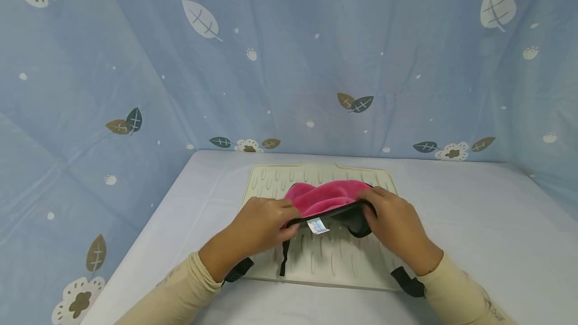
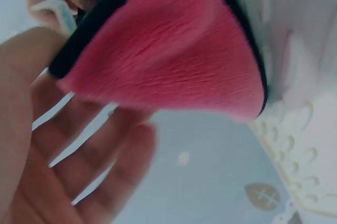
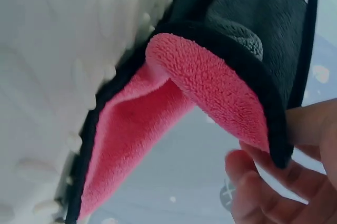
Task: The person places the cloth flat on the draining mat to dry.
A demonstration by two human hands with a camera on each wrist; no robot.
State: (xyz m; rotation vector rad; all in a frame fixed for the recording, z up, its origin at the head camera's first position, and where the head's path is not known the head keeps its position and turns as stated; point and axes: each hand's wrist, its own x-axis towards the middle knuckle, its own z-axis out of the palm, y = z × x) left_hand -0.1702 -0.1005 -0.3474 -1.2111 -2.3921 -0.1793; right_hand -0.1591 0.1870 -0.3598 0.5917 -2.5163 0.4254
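A plush cloth (image 1: 327,197), pink on its upper face and dark grey beneath, has black edging and hangs between my two hands. My left hand (image 1: 266,219) pinches its left near corner between thumb and fingers. At the opposite corner, my right hand (image 1: 397,219) pinches the black edging (image 3: 276,124). The near edge is lifted, while the far part sags toward a cream ridged mat (image 1: 334,267). A white tag (image 1: 318,225) sticks out below the near edge, and a thin black strap (image 1: 284,260) dangles beside the left hand.
The mat, covered in raised oval bumps, lies on a white-covered table (image 1: 474,224). Blue curtain fabric (image 1: 289,64) with leaves and flowers stands behind and along the left side. Black bands (image 1: 408,282) show at both wrists.
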